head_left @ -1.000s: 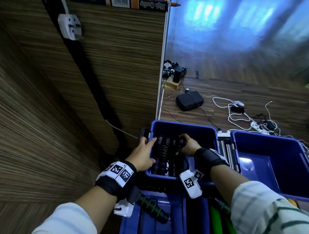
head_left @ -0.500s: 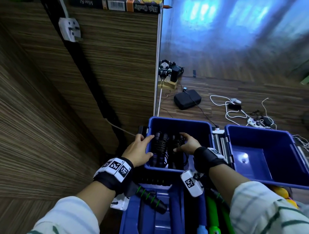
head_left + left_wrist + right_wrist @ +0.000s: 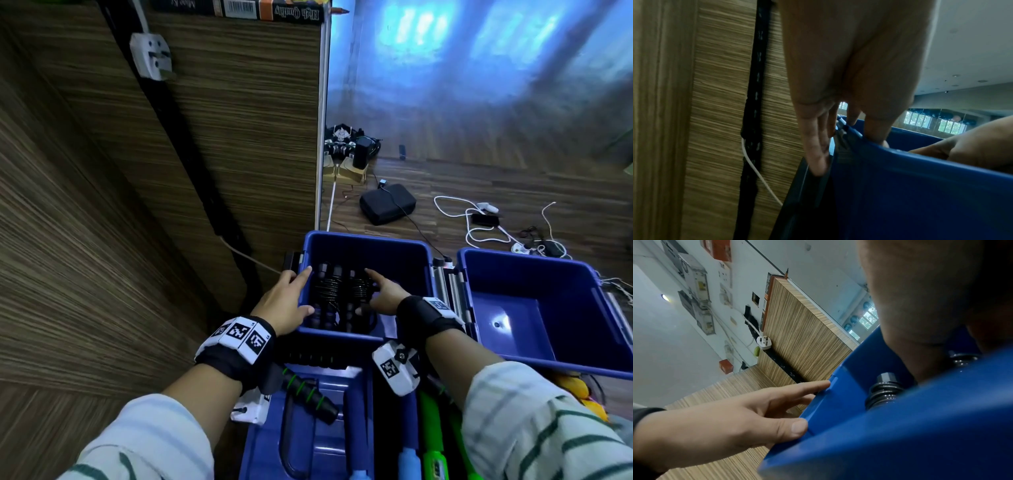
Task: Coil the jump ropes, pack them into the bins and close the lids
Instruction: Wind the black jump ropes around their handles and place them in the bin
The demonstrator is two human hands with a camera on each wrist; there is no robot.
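While over ropes [image 3: 342, 291], both hands [image 3: 385, 294] open.

White sleeves [image 3: 534, 421] with green stripes; black wristbands [image 3: 239, 356] carrying white blocks with black square codes; white camera [image 3: 395, 371] at right wrist.

A wood-grain panel [image 3: 239, 144] stands on the left, with a black strip [image 3: 191, 147] running down it and a white plug [image 3: 150, 56] fixed near its top. A white cable [image 3: 246, 255] comes out from the strip low down. A box with a barcode [image 3: 239, 7] lies along the panel's top edge. On the wooden floor [image 3: 479, 185] beyond lie a black pouch [image 3: 387, 204], white cables [image 3: 472, 222] and a power strip [image 3: 522, 247]. A small cardboard box [image 3: 352, 173] with dark gear stands by the mirror edge.
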